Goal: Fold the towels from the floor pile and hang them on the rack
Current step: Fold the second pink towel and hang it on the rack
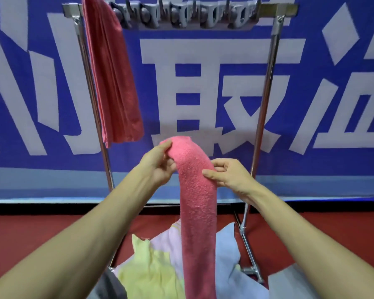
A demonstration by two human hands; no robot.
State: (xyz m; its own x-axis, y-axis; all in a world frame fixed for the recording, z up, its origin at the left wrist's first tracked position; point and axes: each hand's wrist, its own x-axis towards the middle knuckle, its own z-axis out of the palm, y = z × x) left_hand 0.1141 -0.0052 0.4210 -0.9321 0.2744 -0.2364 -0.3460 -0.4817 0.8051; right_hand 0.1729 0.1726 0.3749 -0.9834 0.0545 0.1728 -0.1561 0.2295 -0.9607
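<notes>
A pink terry towel [198,212] hangs in a long narrow strip in front of me, bent over at its top. My left hand [159,167] pinches the towel's top end from the left. My right hand [227,174] pinches its right edge a little lower. The towel's lower part drops down over the floor pile [151,268] of yellow, lilac and light blue towels. Behind stands the metal rack [266,100], and a folded red-pink towel [112,72] hangs over the left end of its top bar.
A row of grey clips [186,15] sits along the rack's top bar. A blue banner [333,104] with large white characters covers the wall behind. The floor [30,229] is red. The rack's foot [252,270] stands at the lower right of the pile.
</notes>
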